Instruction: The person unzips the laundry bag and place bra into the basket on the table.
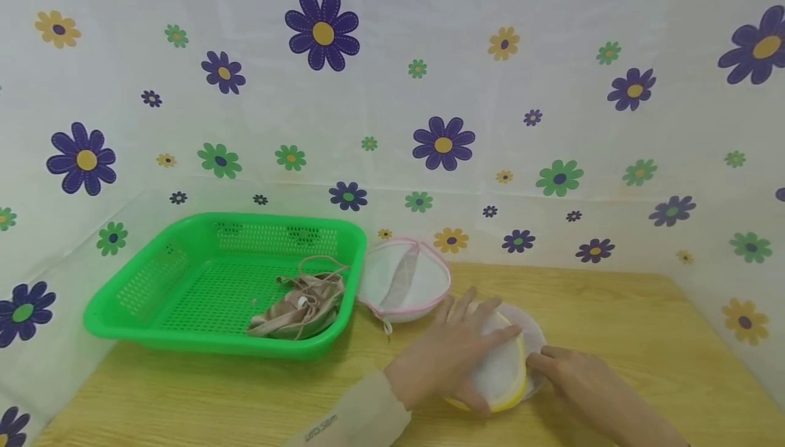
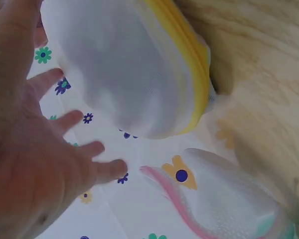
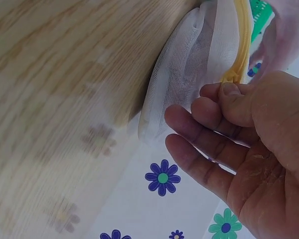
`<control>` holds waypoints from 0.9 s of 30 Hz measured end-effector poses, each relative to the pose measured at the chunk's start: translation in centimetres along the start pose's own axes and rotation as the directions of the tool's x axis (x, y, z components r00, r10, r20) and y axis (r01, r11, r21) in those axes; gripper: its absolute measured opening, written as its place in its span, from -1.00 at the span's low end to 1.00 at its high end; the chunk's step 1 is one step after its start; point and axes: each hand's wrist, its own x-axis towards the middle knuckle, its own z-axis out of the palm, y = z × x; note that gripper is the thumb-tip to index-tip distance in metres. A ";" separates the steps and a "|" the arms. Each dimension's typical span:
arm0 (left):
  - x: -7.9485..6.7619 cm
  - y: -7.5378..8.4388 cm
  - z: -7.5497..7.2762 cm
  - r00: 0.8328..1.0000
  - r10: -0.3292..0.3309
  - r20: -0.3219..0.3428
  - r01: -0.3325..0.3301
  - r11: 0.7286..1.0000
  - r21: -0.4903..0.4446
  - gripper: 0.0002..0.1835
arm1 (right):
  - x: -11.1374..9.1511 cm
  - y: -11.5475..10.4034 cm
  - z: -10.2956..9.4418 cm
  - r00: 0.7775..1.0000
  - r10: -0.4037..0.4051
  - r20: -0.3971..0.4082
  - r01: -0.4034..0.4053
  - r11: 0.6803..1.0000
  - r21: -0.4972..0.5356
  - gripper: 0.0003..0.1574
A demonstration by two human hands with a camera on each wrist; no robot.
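A white mesh laundry bag (image 1: pixel 498 368) with a yellow zip lies on the table at the front right. My left hand (image 1: pixel 450 351) rests on it with the fingers spread. The left wrist view also has those straight fingers beside the bag's rounded white side (image 2: pixel 119 69). At the bag's right edge is my right hand (image 1: pixel 576 382). Its thumb and index finger pinch the end of the yellow zip (image 3: pixel 243 40), while the other fingers curve loosely below. The zip's pull is hidden by the fingertips.
A second white mesh bag (image 1: pixel 375 273) with pink trim sits behind my left hand, against the green plastic basket (image 1: pixel 184 341). Inside the basket's right side lies a crumpled beige satin item (image 1: pixel 294 311) with cords. A flowered sheet (image 1: pixel 380 99) hangs behind the wooden table (image 1: pixel 601 311).
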 end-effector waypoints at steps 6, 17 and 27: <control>0.2 0.1 0.2 0.994 -0.008 0.113 0.013 0.999 -0.037 0.30 | 0.0 0.3 0.0 1.000 0.000 0.026 -0.001 0.999 0.038 -0.51; 0.0 1.2 1.0 0.981 -0.137 0.136 0.145 0.988 -0.048 0.21 | -0.3 0.5 0.3 0.989 -0.068 -0.131 0.072 0.997 0.024 -0.45; 0.2 1.3 1.2 0.979 -0.152 0.138 0.161 0.985 -0.056 0.21 | -0.3 0.2 0.0 0.997 -0.041 -0.062 0.044 0.998 0.052 -0.53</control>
